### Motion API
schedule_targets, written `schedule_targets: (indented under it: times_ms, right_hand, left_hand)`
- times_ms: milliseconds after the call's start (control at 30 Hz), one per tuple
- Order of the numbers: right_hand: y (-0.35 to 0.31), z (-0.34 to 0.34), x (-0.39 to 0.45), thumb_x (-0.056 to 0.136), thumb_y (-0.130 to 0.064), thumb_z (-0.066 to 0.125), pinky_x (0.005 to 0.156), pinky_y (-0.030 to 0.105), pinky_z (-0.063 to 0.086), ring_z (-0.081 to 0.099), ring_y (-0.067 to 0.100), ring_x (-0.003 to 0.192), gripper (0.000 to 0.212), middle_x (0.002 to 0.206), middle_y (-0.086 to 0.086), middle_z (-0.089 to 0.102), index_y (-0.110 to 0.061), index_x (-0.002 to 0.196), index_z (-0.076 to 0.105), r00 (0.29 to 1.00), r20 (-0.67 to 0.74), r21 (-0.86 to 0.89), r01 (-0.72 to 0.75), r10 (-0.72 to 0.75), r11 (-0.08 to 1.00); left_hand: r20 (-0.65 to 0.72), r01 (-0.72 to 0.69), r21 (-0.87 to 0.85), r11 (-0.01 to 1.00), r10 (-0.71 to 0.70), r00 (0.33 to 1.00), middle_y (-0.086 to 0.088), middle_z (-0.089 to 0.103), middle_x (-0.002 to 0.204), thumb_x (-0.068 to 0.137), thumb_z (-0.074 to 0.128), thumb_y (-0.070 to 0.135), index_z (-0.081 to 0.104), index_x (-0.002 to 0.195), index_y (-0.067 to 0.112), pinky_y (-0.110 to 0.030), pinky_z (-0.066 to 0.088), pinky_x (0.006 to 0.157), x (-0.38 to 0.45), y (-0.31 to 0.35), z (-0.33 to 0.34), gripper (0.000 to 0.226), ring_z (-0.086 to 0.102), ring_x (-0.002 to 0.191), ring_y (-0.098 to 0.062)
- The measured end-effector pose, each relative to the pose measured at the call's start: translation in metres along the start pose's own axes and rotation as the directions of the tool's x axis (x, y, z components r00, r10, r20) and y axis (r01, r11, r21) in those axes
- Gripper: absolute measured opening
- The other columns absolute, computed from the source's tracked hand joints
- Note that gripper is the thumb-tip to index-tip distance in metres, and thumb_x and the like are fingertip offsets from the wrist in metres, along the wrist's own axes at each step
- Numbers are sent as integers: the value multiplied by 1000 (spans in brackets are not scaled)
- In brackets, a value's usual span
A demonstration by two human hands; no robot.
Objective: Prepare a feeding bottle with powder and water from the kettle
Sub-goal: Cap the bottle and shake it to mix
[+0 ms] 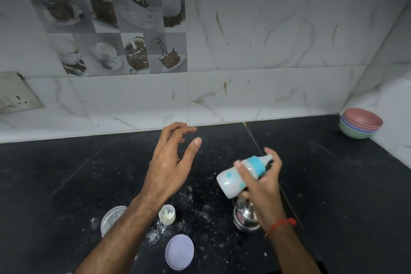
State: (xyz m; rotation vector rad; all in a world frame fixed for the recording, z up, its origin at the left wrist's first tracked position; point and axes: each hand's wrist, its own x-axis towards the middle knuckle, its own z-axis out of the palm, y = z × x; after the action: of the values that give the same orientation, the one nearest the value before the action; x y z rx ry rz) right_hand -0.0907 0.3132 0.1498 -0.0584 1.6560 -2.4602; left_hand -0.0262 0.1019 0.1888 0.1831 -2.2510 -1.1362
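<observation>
Head cam: my right hand (261, 181) grips the capped feeding bottle (239, 177), tilted above the kettle (245, 216); left hand (170, 162) hovers loose, holding nothing. Powder and water look in (worktop (66, 184) dusted), so probably just mixing left.

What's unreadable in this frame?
Head view only:
- Kettle: mostly hidden behind right hand and bottle.
- Bottle: motion-blurred; contents unclear.
- Powder jar: partly covered by left forearm; contents unclear.
- Wall socket: cut by left edge.
</observation>
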Motion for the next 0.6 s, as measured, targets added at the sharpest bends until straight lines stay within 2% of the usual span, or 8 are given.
schedule_targets:
  times_ms: [100,167,233,267,333,467,533,600]
  right_hand:
    - [-1,0,11,79,-29,91,84,38,63,69,18,103,84,119,-12,58,-66,128,34,998,12,-233,65,-64,970]
    - [5,2,-3,85,-23,86,76,52,65,72,27,106,73,124,1,61,-51,137,43,998,-67,-7,11,-12,1000]
    - [5,0,0,89,-26,79,66,55,65,76,40,103,58,130,21,67,-24,141,53,961,-34,506,-219,274,834]
    - [3,-1,1,87,-29,77,62,52,65,78,41,98,56,129,25,70,-13,137,57,937,-9,607,-272,349,747]
    - [0,0,0,87,-30,76,62,51,65,78,40,97,58,129,24,69,-14,138,56,946,-41,570,-243,323,785]
    - [0,4,-11,78,-32,92,73,42,66,77,26,102,86,127,2,61,-53,141,37,941,-208,0,273,-267,962]
    - [7,4,-15,77,-26,92,84,30,63,74,25,104,92,126,-9,63,-44,145,33,772,-87,-246,596,-630,764]
    - [16,-1,-14,82,-18,90,96,33,58,69,22,112,87,129,-3,60,-44,143,32,673,117,-427,698,-730,575]
  left_hand:
    - [8,-10,13,1000,10,1000,27,43,141,96,52,64,64,135,37,-8,46,74,0,0,0,48,63,115,-3]
    - [10,-7,4,1000,7,1000,26,44,141,96,52,64,64,134,37,-6,45,74,0,1,0,48,63,114,-4]
    - [3,-5,-2,1000,5,1000,27,44,140,95,52,64,65,133,37,-5,45,75,1,1,0,48,62,115,-4]
    - [1,-2,-2,1000,2,1000,28,43,139,95,52,64,65,133,37,-6,46,76,1,2,-1,48,62,115,-3]
    - [4,2,1,1000,-2,1000,31,43,138,95,53,63,65,133,37,-7,47,76,1,2,-1,48,61,115,-1]
    - [3,-3,-9,1000,3,1000,32,43,138,95,54,62,65,133,36,-8,47,76,1,1,-2,48,61,115,-1]
    - [0,-4,-9,1000,4,1000,28,44,139,95,54,62,65,133,36,-8,47,76,0,1,-1,47,61,115,-2]
    - [2,-5,-9,1000,5,1000,28,44,139,95,55,61,65,133,36,-8,47,76,0,1,0,46,61,115,-1]
